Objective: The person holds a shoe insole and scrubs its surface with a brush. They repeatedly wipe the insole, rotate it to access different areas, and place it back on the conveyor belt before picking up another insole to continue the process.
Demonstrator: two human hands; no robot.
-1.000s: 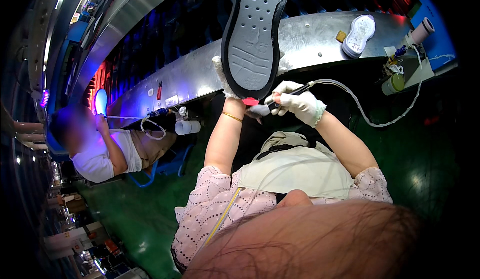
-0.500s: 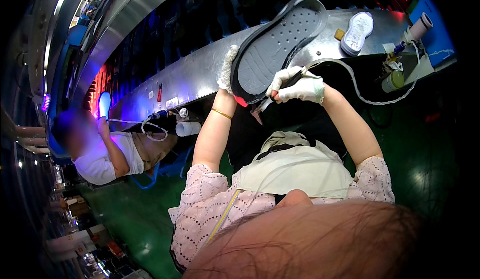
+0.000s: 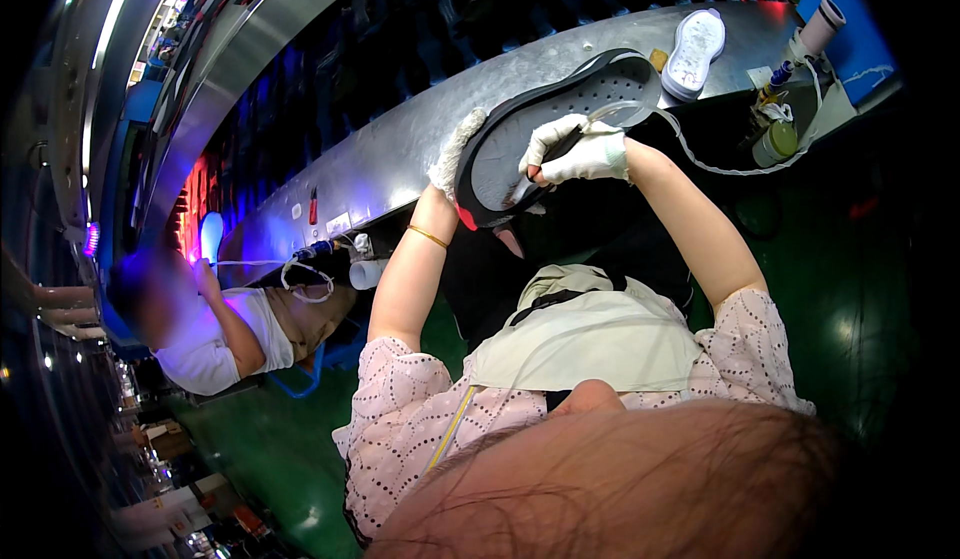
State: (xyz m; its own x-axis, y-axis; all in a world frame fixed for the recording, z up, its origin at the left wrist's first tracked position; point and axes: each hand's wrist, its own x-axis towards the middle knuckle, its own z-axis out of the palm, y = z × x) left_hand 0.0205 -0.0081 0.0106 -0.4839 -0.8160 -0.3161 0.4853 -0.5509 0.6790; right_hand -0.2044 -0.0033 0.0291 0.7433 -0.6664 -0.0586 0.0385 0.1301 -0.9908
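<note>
My left hand (image 3: 457, 152), in a white knit glove, grips the left edge of a large shoe sole (image 3: 505, 151). The sole is grey inside, with a black rim, small holes toward its far end and a red patch at the near end. It is held tilted at the bench's near edge. In my right hand (image 3: 582, 152), gloved in white with bare fingertips, is a brush (image 3: 519, 192) with a clear hose at its back end. Its bristles meet the sole's inner face near the red end. My right hand hides part of the sole.
On the metal bench (image 3: 390, 144) lie a white sole (image 3: 694, 54) and a small yellowish block (image 3: 658, 59). A jar with a green lid (image 3: 777, 144) hangs at the right by the hose. Dark conveyor slats run behind. At the left a co-worker (image 3: 225, 309) holds a lit sole.
The large sole has come nearer me and its far end has tipped lower. My right hand has moved up slightly, bringing the brush from the near rim onto the inner face.
</note>
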